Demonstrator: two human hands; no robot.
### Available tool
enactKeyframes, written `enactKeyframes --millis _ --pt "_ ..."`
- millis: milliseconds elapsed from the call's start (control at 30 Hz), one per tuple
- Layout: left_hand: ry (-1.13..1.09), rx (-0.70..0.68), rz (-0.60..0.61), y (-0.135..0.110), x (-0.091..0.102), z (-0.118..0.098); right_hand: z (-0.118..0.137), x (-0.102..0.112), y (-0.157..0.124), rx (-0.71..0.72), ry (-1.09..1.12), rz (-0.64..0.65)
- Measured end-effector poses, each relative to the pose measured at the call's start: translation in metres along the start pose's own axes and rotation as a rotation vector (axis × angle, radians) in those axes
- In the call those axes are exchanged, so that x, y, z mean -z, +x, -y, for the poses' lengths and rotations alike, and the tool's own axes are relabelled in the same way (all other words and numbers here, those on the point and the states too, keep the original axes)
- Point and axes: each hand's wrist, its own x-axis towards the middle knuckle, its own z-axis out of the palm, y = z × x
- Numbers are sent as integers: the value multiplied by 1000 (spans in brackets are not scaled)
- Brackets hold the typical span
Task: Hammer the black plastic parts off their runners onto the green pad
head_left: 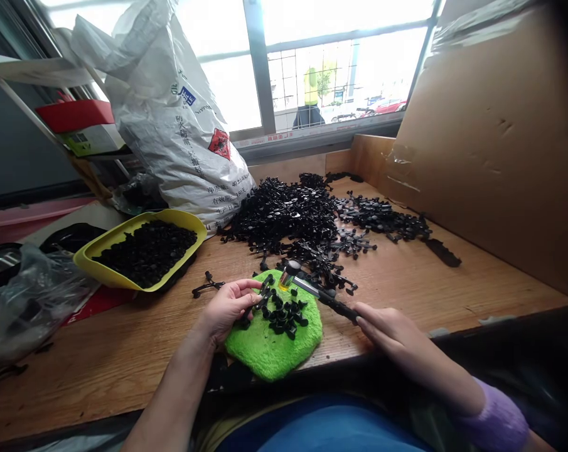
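My left hand [230, 306] pinches a black branched plastic piece [265, 287] over the left part of a bright green fuzzy pad [274, 358]. In my right hand [394, 329] is the dark handle of a small mallet [290, 274], with a black face, a yellowish lower face and a metal neck. The mallet's head hangs over the pad's far edge, close to the piece in my left hand. Several small black plastic caps [287, 317] lie in a cluster on the pad between my hands. My fingers partly hide the held piece.
A large heap of black branched pieces [288, 210] spreads across the wooden table [171, 339] beyond the pad. At left a yellow tub [137, 281] holds small black parts. Behind it leans a white sack [171, 125]. A cardboard box [491, 144] walls the right side.
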Motion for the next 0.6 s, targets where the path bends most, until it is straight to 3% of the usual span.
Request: enactKeyframes --millis 267,433,600 --pt "21 -41 -16 1 -3 1 21 4 5 158 -65 -93" --pt "55 -29 -37 1 -2 0 35 11 10 113 -308 -15" --pt "67 -24 -63 2 -3 1 40 15 12 148 -278 -55"
